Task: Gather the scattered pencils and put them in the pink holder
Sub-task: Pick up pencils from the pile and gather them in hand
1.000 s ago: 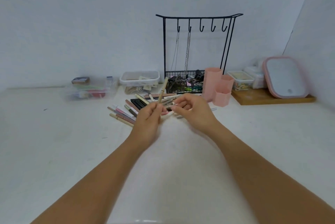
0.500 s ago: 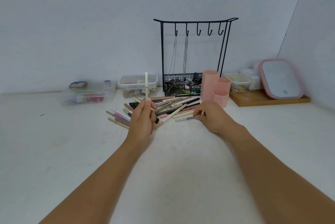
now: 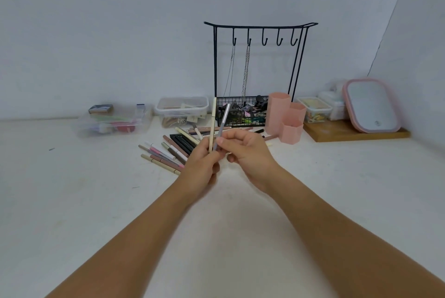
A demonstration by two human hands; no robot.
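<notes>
Two pencils are held up in the air at the middle of the view. The cream pencil (image 3: 212,124) is pinched upright in the fingers of the left hand (image 3: 201,165). The grey pencil (image 3: 222,126) leans just beside it, and the fingers of the right hand (image 3: 245,150) are closed on its lower end. It cannot be told whether the left hand grips the grey one too.

Most of the pencils are not picked up yet. The pile of pencils (image 3: 173,148) is spread flat on the white bench (image 3: 96,201), behind the hands and out toward 10 o'clock from them. A few more are seen past the right hand, near the holder.

The pink holder (image 3: 284,120) stands at 2 o'clock from the hands, near the pile. No pencil is seen sticking out of its cups, so it looks as if nothing is put away yet.

So the job seems only just begun: two pencils are gathered, many are left, and all must be dropped in.
</notes>
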